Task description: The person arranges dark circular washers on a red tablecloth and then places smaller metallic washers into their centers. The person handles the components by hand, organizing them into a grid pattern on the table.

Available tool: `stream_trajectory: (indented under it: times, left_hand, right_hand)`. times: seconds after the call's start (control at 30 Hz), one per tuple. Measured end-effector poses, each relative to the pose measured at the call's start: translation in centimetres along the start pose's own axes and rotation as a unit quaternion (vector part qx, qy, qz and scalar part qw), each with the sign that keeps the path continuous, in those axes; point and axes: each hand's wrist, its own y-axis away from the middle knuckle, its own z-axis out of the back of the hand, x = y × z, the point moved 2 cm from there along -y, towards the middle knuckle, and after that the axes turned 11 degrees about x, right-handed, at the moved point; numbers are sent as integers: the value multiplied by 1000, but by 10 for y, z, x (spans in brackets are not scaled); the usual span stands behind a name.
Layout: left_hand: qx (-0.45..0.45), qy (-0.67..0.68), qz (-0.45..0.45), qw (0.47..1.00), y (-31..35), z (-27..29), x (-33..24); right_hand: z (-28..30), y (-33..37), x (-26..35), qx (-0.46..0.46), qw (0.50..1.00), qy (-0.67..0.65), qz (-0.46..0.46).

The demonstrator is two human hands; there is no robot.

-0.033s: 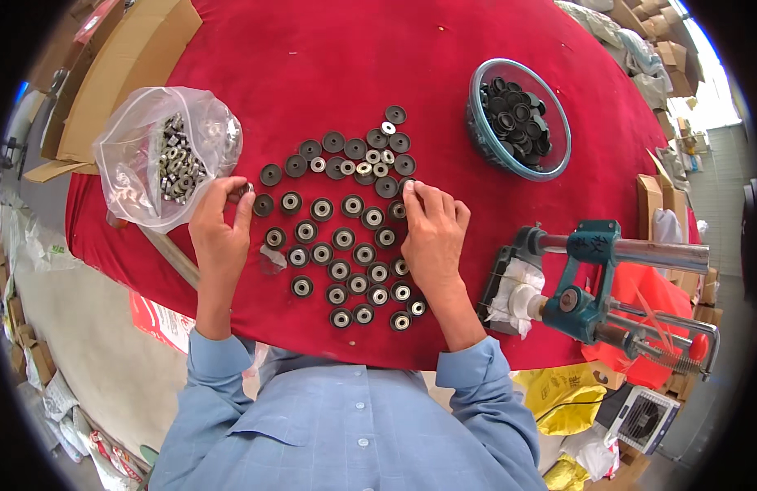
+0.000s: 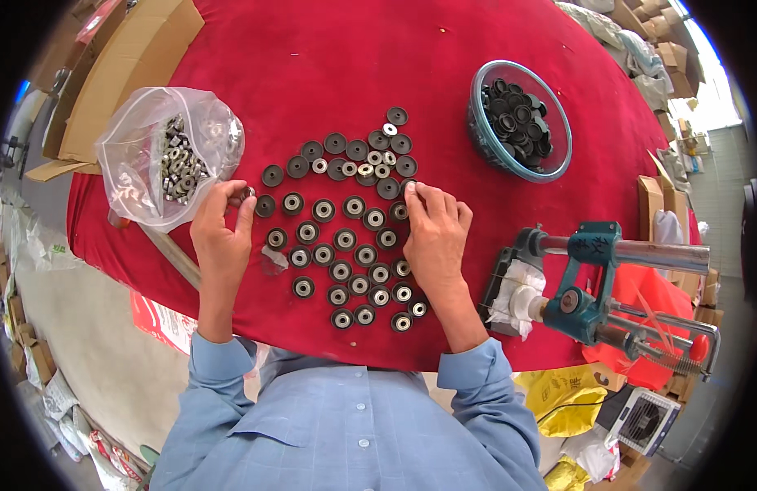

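My left hand (image 2: 221, 225) pinches a small metal bearing (image 2: 246, 193) between thumb and forefinger, beside the clear plastic bag. At the right edge of the spread parts, my right hand (image 2: 436, 233) has curled fingers, its fingertips on a black round cap (image 2: 405, 186) that they partly cover. Between the hands lie several black caps with bearings seated in them (image 2: 345, 239). Farther back are bare black caps (image 2: 336, 143), some with loose bearings (image 2: 374, 157) on or beside them. The clear bag (image 2: 120, 176) holds a heap of bearings (image 2: 180, 168).
A clear bowl (image 2: 476, 131) of black caps stands at the far right. A green hand press (image 2: 587, 254) with a steel column lies toward the right edge. An open cardboard box (image 2: 128, 74) is at the far left. Red cloth (image 2: 329, 49) covers the table.
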Motion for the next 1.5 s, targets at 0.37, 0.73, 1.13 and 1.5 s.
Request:
stream_trajectory:
  times: [0.37,0.73,1.13,1.5]
  left_hand:
    - [24,-54,-84,995,14,-21,21]
    - [56,-213,-135,966,29,-14,3]
    - [59,-130,-91,986,27,-12,10]
    - [28,-45,-132,990,-11,-31,-34]
  right_hand:
    - [16,-21,-11,21,989,-145,-37]
    - [-6,-53,16,12,995,-101,-3]
    - [-2,-53,4,-22,986,-157,-43]
    - [-8,-38,9,-28,994,-92,51]
